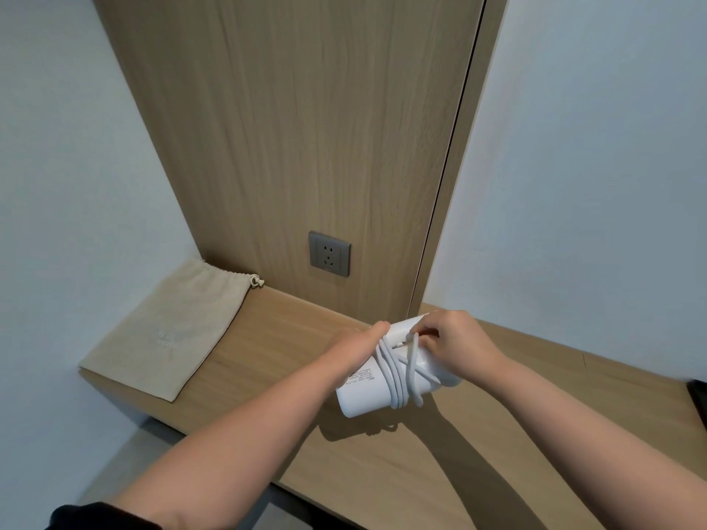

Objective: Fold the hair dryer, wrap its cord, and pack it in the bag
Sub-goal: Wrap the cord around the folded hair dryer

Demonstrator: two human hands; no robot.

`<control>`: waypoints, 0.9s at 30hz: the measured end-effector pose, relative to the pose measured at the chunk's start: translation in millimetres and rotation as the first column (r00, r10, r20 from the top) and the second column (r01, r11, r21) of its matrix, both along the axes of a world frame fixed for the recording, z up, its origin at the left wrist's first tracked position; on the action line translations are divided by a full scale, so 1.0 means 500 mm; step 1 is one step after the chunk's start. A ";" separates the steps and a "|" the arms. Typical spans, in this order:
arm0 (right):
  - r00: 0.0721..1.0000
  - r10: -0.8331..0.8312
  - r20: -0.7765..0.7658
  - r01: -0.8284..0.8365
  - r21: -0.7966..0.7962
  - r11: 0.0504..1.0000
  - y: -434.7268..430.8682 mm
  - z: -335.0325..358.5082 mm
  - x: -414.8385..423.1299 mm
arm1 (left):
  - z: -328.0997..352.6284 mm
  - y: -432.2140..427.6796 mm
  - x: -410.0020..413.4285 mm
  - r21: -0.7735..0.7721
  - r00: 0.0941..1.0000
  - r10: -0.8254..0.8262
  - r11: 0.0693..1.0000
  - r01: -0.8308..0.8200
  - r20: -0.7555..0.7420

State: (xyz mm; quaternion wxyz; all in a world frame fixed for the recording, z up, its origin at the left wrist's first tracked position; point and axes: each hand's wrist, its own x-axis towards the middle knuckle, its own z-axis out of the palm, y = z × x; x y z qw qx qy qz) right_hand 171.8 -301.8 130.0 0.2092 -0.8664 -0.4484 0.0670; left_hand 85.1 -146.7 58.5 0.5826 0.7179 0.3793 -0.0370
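Nearest us, a dark sleeve [103,516] showed at the lower left edge, and under everything ran the wooden shelf [382,472]. Above the shelf's middle we saw the dryer [361,395], white, held just clear of the wood and casting a shadow on it. The left hand [354,344] gripped its left side, fingers curled round the body and thumb lying along the top. The cord [396,380] lay round the dryer in several close turns, with one strand crossing them on a slant. The right hand [455,344] pinched the cord's free end at the top of the dryer, fingers bent onto it; whether the plug sat under those fingers we could not tell. We judged the wrapping nearly done and the step in hand to be securing that end. To do it well, we thought, the left hand should hold the turns firm so that none slackens. The right should tuck the end under a tight turn, since a loose end could unwind or snag at the bag's mouth. Farther off to the left, the bag [164,330] lay flat on the shelf's end against the wall, well apart from the dryer. Its drawstring mouth looked gathered, so we judged it would need opening first. Beyond, a socket [329,254] sat low in the wood panel [306,128].
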 end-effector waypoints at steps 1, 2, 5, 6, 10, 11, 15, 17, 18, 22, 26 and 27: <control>0.998 0.051 -0.021 -0.052 -0.031 0.998 -0.004 0.003 0.001 | -0.001 0.003 0.000 -0.003 1.000 0.005 1.000 -0.005 0.000; 0.993 0.104 -0.058 -0.107 -0.062 0.992 -0.007 0.006 0.002 | -0.003 0.006 0.000 -0.006 1.000 0.011 1.000 -0.011 0.001; 0.961 0.198 -0.193 -0.224 -0.121 0.967 -0.017 0.012 -0.002 | -0.010 0.015 -0.002 -0.027 1.000 0.012 1.000 -0.012 -0.003; 0.956 0.205 -0.210 -0.237 -0.142 0.961 -0.020 0.012 -0.004 | -0.012 0.015 -0.003 -0.038 1.000 0.013 0.999 -0.013 0.000; 0.967 0.140 -0.210 -0.173 -0.143 0.975 -0.027 0.003 -0.013 | -0.022 0.015 -0.001 -0.106 1.000 0.009 0.994 -0.010 -0.011; 0.973 0.130 -0.193 -0.156 -0.127 0.980 -0.027 -0.001 -0.015 | -0.025 0.014 0.000 -0.132 1.000 0.013 0.991 -0.015 -0.016; 0.979 0.161 -0.126 -0.175 -0.109 0.978 -0.024 -0.008 -0.020 | -0.027 0.008 0.005 -0.165 0.999 0.032 0.986 -0.033 -0.009; 0.971 0.218 -0.095 -0.228 -0.118 0.966 -0.020 -0.008 -0.015 | -0.028 0.006 0.005 -0.184 1.000 0.026 0.983 -0.025 0.003; 0.968 0.237 -0.084 -0.247 -0.130 0.960 -0.018 -0.007 -0.012 | -0.031 0.005 0.007 -0.206 1.000 0.027 0.978 -0.024 0.012; 0.956 0.291 -0.035 -0.290 -0.250 0.924 -0.010 -0.012 0.000 | -0.048 0.004 0.011 -0.276 0.998 0.042 0.961 -0.029 0.041; 0.965 0.262 -0.018 -0.260 -0.201 0.944 -0.014 -0.032 -0.002 | -0.052 0.013 0.008 -0.307 0.999 0.036 0.951 -0.024 0.032; 0.971 0.236 -0.035 -0.238 -0.149 0.960 -0.017 -0.036 -0.001 | -0.052 0.018 0.007 -0.313 0.999 0.029 0.950 -0.018 0.031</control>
